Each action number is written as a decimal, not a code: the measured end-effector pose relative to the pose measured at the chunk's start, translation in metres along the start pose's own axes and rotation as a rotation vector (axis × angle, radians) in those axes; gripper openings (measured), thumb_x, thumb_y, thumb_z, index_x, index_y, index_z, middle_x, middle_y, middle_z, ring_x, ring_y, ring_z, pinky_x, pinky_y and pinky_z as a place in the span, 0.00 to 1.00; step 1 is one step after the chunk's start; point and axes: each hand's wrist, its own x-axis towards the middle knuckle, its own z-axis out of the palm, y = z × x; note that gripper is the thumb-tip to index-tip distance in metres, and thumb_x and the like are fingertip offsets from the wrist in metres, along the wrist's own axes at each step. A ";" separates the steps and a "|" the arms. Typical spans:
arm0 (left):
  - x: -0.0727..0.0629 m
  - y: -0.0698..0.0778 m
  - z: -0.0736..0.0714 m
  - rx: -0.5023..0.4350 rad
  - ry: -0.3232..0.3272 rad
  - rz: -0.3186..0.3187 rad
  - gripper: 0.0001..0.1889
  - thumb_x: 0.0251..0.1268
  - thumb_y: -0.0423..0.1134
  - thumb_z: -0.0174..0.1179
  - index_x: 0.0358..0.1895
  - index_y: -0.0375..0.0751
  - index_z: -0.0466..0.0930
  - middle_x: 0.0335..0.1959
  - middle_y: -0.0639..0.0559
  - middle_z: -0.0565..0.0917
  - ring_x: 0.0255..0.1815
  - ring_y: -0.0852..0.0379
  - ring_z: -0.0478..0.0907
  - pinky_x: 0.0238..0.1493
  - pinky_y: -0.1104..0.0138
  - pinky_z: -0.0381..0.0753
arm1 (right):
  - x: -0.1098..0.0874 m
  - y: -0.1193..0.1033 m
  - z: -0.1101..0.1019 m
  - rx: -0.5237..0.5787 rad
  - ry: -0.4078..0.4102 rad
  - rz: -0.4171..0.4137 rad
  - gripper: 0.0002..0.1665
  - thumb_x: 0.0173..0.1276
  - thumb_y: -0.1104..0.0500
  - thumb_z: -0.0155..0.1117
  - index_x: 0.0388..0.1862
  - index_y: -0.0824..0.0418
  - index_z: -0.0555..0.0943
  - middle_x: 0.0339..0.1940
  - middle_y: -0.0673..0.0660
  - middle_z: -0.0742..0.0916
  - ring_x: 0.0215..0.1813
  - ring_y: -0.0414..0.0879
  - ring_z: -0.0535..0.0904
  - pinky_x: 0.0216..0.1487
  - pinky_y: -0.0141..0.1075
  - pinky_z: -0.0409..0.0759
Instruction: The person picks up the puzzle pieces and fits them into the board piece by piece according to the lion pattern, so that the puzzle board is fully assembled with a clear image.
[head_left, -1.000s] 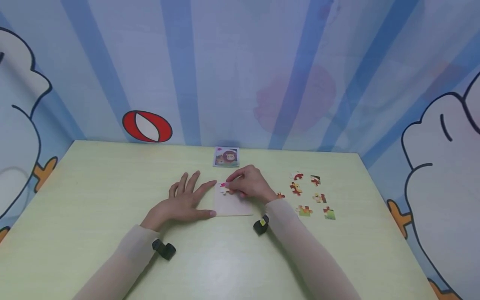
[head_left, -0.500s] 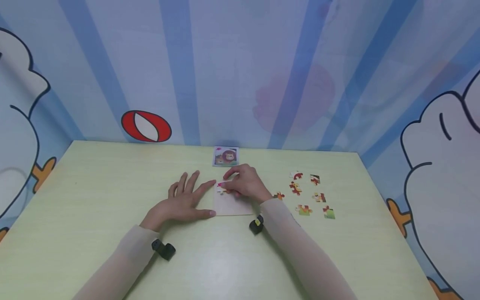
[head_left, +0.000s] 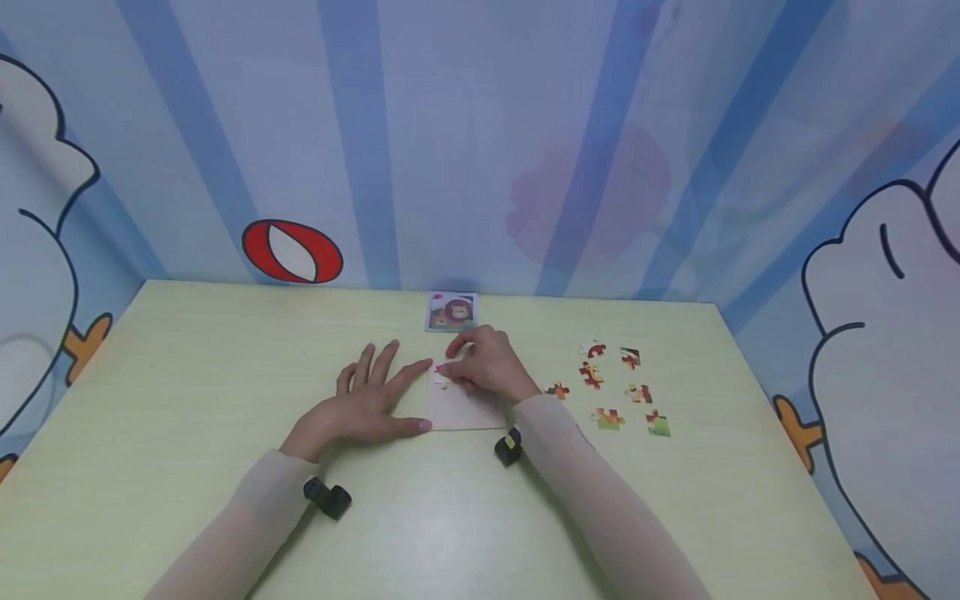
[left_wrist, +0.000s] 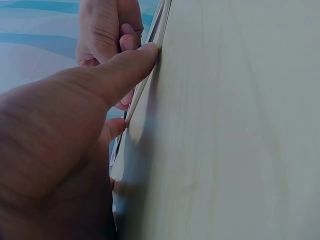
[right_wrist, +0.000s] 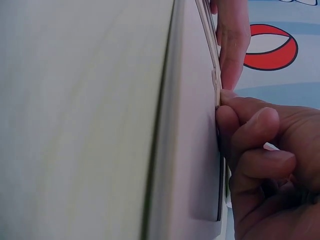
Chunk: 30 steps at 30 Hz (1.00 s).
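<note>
My left hand (head_left: 358, 417) lies spread on the table, thumb and index fingertips at the left edge of a small pale puzzle board (head_left: 465, 414). My right hand (head_left: 491, 365) reaches over the board's upper part and pinches a puzzle piece (head_left: 439, 369) with pink and white on it, at the top left corner. The fingers partly cover that piece. In the right wrist view, the thumb and index finger meet right at the surface of the board (right_wrist: 195, 145), inside its raised frame. The left wrist view has the left thumb (left_wrist: 135, 62) against the board's side.
Several loose puzzle pieces lie right of the board, among them a lion-coloured one (head_left: 592, 375) and a green one (head_left: 658, 424). A square lion picture (head_left: 452, 311) lies behind the board, near the back edge of the table (head_left: 225, 350). A printed curtain (head_left: 465, 150) stands behind.
My right hand has shifted slightly left with the puzzle piece, towards the board's top left corner. The left hand has stayed in place.
</note>
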 end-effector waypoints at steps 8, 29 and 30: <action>-0.004 0.005 -0.005 -0.025 0.007 0.028 0.52 0.66 0.77 0.60 0.88 0.66 0.50 0.91 0.37 0.31 0.89 0.25 0.22 0.80 0.25 0.32 | 0.000 0.001 -0.002 0.014 -0.011 -0.020 0.11 0.70 0.54 0.77 0.46 0.57 0.88 0.17 0.52 0.85 0.15 0.41 0.76 0.25 0.32 0.73; 0.000 0.002 -0.001 0.008 0.005 0.009 0.52 0.66 0.77 0.60 0.88 0.69 0.48 0.92 0.39 0.31 0.90 0.27 0.22 0.82 0.27 0.32 | -0.012 0.013 -0.034 0.081 -0.044 -0.104 0.22 0.74 0.50 0.73 0.63 0.54 0.86 0.46 0.57 0.92 0.39 0.50 0.86 0.39 0.36 0.82; 0.000 0.002 -0.001 0.010 0.007 0.009 0.52 0.66 0.77 0.59 0.88 0.69 0.48 0.92 0.39 0.31 0.90 0.27 0.22 0.82 0.27 0.32 | -0.012 0.015 -0.035 0.084 -0.043 -0.106 0.24 0.73 0.51 0.74 0.65 0.54 0.84 0.49 0.57 0.92 0.42 0.50 0.87 0.40 0.36 0.82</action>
